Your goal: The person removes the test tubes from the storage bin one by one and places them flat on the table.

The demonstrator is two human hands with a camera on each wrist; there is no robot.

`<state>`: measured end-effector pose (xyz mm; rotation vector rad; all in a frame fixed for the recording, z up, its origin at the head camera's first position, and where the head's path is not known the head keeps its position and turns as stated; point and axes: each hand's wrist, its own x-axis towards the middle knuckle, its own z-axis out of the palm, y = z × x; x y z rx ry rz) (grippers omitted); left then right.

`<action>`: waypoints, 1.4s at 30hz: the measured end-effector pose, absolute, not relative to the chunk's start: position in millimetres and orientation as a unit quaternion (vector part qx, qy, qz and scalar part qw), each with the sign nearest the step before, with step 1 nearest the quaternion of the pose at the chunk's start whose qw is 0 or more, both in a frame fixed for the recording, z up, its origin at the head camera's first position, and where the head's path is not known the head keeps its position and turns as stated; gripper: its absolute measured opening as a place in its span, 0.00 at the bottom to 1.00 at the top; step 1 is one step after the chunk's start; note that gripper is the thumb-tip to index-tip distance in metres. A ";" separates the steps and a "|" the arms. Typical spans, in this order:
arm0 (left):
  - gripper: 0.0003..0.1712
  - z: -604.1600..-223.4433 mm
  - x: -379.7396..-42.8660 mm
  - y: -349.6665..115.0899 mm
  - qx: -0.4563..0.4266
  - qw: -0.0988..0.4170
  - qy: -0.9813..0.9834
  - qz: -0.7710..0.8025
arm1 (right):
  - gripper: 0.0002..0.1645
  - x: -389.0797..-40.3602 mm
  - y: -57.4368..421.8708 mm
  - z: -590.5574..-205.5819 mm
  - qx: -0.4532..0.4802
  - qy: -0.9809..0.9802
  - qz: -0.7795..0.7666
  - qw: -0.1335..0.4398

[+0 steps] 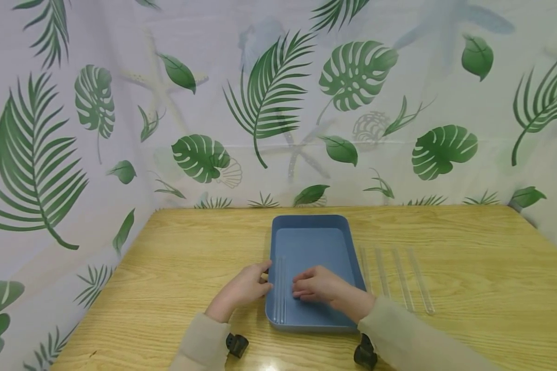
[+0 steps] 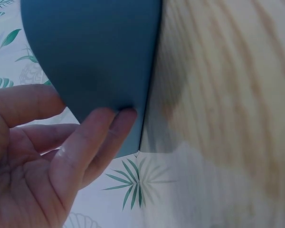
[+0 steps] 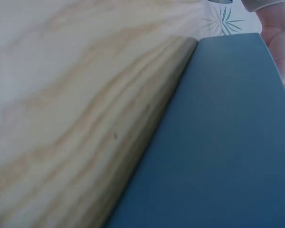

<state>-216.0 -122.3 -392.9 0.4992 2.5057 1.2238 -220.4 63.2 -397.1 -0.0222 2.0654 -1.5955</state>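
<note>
The relaxed left hand (image 1: 245,286) touches the blue tray (image 1: 313,252) at its outer left side, probably steadying it. The right hand (image 1: 322,285), grip apparently released, is over the tray beside two clear tubes (image 1: 283,299); four loose tubes (image 1: 402,278) lie right of it.

Leaf-print cloth (image 1: 278,178) walling a wood-grain table (image 1: 204,242) suggests a screened-off workspace.

No text, label, brand, number or sign can be read on any visible surface — blue tray (image 1: 311,257), clear tubes (image 1: 403,280), wooden table (image 1: 204,237), black wrist devices (image 1: 236,345) or leaf-print cloth (image 1: 278,118).
</note>
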 end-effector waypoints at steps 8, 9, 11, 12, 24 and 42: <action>0.30 -392.7 -216.4 -122.1 0.178 0.151 0.876 0.421 | 0.23 -220.1 53.6 -402.3 0.001 0.769 -0.584 0.261; 0.29 -392.6 -216.4 -122.0 0.179 0.150 0.876 0.421 | 0.23 -219.9 52.7 -402.7 0.002 0.768 -0.584 0.261; 0.29 -392.5 -216.2 -121.7 0.179 0.150 0.877 0.421 | 0.24 -219.8 51.2 -402.7 0.002 0.768 -0.586 0.260; 0.29 -392.4 -216.0 -121.5 0.179 0.150 0.877 0.420 | 0.24 -219.6 50.7 -402.5 0.002 0.766 -0.587 0.260; 0.29 -392.1 -215.8 -121.6 0.177 0.155 0.876 0.422 | 0.24 -219.5 47.1 -404.0 0.002 0.765 -0.591 0.254; 0.30 -395.8 -219.6 -123.4 0.186 0.151 0.883 0.404 | 0.20 -219.1 34.8 -406.2 -0.011 0.778 -0.583 0.234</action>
